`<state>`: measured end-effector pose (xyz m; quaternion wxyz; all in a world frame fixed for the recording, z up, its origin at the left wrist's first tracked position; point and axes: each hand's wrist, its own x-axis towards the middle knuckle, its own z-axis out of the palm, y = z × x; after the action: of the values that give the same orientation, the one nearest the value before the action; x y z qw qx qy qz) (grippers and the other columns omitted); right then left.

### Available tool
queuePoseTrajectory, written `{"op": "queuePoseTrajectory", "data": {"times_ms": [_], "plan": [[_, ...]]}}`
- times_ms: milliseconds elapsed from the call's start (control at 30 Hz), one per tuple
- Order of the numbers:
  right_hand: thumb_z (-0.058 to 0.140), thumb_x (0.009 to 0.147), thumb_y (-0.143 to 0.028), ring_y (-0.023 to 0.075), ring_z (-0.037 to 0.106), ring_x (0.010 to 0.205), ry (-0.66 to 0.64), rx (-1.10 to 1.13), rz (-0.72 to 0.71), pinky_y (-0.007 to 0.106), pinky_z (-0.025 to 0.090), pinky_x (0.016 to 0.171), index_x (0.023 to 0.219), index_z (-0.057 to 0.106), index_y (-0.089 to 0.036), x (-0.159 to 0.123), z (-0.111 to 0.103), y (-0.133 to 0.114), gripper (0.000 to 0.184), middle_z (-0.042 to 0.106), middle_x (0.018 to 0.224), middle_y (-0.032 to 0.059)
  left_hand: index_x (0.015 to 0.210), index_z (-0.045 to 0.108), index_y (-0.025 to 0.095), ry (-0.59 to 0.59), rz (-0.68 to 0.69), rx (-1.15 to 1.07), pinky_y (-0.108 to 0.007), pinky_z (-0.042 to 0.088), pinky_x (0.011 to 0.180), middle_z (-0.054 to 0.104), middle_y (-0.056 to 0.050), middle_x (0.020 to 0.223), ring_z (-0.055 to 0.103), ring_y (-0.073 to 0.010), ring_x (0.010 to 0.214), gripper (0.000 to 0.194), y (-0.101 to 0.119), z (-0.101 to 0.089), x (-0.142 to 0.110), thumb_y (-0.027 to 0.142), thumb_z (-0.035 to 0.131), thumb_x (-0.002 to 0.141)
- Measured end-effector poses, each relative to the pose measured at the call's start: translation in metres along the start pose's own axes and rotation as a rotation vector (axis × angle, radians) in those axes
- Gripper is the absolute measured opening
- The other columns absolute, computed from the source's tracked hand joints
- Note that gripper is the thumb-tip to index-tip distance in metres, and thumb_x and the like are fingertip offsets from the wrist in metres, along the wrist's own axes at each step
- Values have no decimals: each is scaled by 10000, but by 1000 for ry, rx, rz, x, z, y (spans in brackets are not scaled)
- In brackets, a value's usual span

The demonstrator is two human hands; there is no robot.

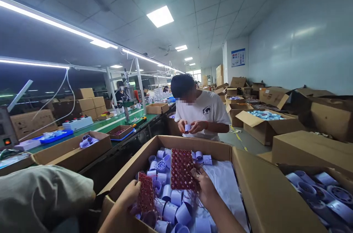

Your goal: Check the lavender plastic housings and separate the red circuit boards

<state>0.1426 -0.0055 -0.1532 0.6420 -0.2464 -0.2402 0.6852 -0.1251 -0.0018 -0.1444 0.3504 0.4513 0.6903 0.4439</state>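
Dark-red wide panel (181,168) grasped by the right hand (205,182), six o'clock in my remote view, narrower red panel (146,193) gripped by the left hand (130,193) at seven, both above pale cup-shaped parts (170,211) inside a cardboard box (220,150), a white-shirted co-worker (194,107) beyond its twelve-o'clock side.

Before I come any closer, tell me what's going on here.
Someone is handling parts over an open cardboard box of pale plastic cylinders. The left hand holds a narrower-looking dark red panel, and the right hand grips a wider-looking dark red panel near its right edge. Across the box, a co-worker in a white top holds a small pale part between the fingers of both hands. Off to the left runs a green work surface.
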Motion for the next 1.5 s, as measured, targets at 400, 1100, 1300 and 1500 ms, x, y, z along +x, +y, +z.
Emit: {"op": "queuePoseTrajectory", "data": {"times_ms": [400, 1100, 1300, 1500], "plan": [[803, 539, -417, 129, 601, 639, -69, -67, -8, 243, 414, 565, 816, 644, -208, 2, -7, -26, 382, 686, 779, 2, 1020, 608, 135, -802, -99, -722, -353, 535, 778, 719, -98, 820, 687, -265, 842, 452, 74, 116, -24, 375, 743, 662], [717, 553, -372, 114, 429, 528, 363, -677, -423, 249, 337, 553, 559, 504, -205, 27, -38, -46, 271, 515, 527, -46, 730, 659, 126, -793, 231, -349, -267, 481, 590, 680, -50, 672, 589, -175, 611, 437, 63, 158, -18, 475, 810, 514], [536, 662, -262, 146, 473, 556, 620, -942, -658, 266, 354, 586, 556, 446, -233, 21, -25, -42, 142, 536, 538, -28, 663, 625, 146, -543, 314, -411, -259, 458, 539, 634, -19, 584, 554, -165, 560, 412, 46, 189, -36, 527, 738, 558], [512, 706, -364, 158, 528, 573, 589, -917, -672, 262, 392, 581, 640, 509, -217, 27, -19, -38, 161, 610, 598, 3, 698, 622, 130, -521, 281, -505, -258, 437, 511, 620, -16, 573, 522, -138, 517, 497, 48, 191, -31, 577, 736, 512]]}}
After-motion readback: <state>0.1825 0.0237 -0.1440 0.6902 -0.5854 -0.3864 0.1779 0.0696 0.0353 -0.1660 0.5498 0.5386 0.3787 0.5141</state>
